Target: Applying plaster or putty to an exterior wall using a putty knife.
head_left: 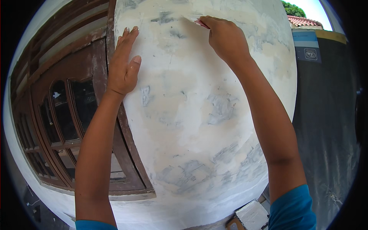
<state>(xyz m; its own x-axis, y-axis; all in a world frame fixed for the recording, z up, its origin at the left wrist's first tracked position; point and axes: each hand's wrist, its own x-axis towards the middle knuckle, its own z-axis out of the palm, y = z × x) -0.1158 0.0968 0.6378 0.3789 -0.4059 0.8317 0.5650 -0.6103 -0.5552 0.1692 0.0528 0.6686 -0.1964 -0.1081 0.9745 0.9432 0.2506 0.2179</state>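
Observation:
In front of me stands a white wall (191, 111) with patchy grey and cream areas of filler. My right hand (227, 37) is raised to its upper part, fingers closed round what looks like a putty knife (201, 23) with a pinkish handle. Its thin pale blade lies at the wall's surface beside a dark grey patch; the grip is mostly hidden by my fingers. My left hand (123, 68) is open at the wall's left edge, beside the window frame, with fingers stretched upward and the thumb apart. Nothing shows in it.
A brown wooden window (65, 115) with glass panes fills the left side. To the right hangs or stands a large dark sheet (326, 107) with a blue label. Low at the right, near my sleeve, is a box-like thing (253, 214) with a whitish top. A tiled roof (303, 21) shows beyond.

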